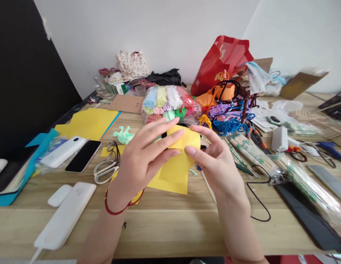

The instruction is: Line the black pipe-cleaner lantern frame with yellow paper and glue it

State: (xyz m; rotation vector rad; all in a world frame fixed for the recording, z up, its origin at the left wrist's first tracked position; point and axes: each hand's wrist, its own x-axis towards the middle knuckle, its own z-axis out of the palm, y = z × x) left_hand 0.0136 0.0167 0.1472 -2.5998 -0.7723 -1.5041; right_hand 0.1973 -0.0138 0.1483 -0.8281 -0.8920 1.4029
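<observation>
My left hand [142, 156] and my right hand [218, 159] are raised over the middle of the table, both closed on a piece of yellow paper [194, 140] bent into a curve. Left fingertips press across its top and front; the right thumb lies on its front lower edge. Something black pokes out at both sides of the curl, mostly hidden. Below, more yellow paper [174, 179] hangs or lies; whether it joins the held piece I cannot tell. White-handled scissors [100, 176] and dark-framed glasses [113, 151] lie left of my left wrist.
Behind my hands sits a bag of coloured pipe cleaners [167, 101]. A red bag [220, 62] stands at the back right. Phone [83, 156] and white power bank [67, 216] lie left; pliers [257, 135] and wrapped bundles of sticks [253, 156] lie right.
</observation>
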